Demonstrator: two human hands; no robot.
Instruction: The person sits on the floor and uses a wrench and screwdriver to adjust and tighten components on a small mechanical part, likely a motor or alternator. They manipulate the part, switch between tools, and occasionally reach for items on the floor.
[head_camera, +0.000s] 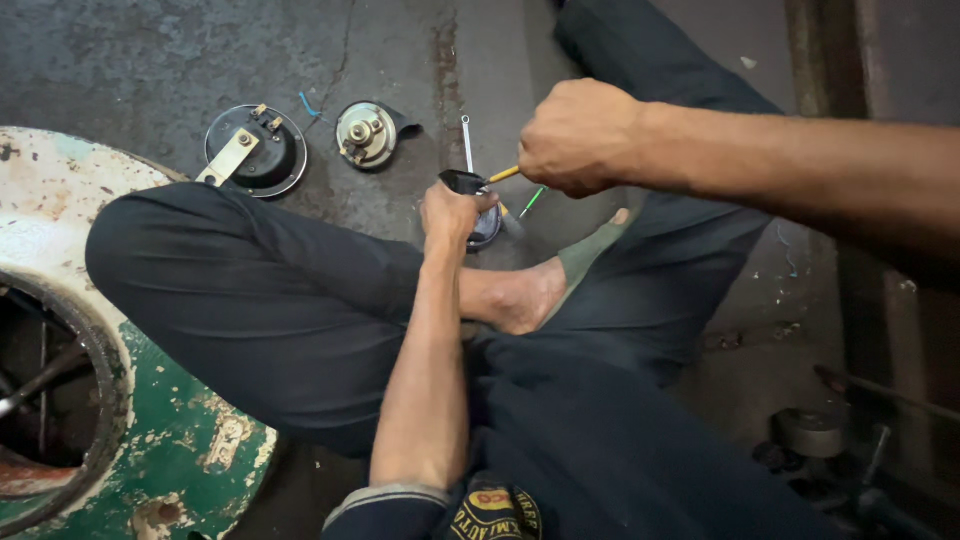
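Head view: left hand (452, 210) steadies round horn part (485, 228), right hand (580, 137) gripping screwdriver (503, 175).

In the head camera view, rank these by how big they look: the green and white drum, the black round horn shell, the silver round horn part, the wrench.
1. Green and white drum, largest, though nearest the camera.
2. Black round horn shell.
3. Silver round horn part.
4. Wrench, slimmest, partly hidden.
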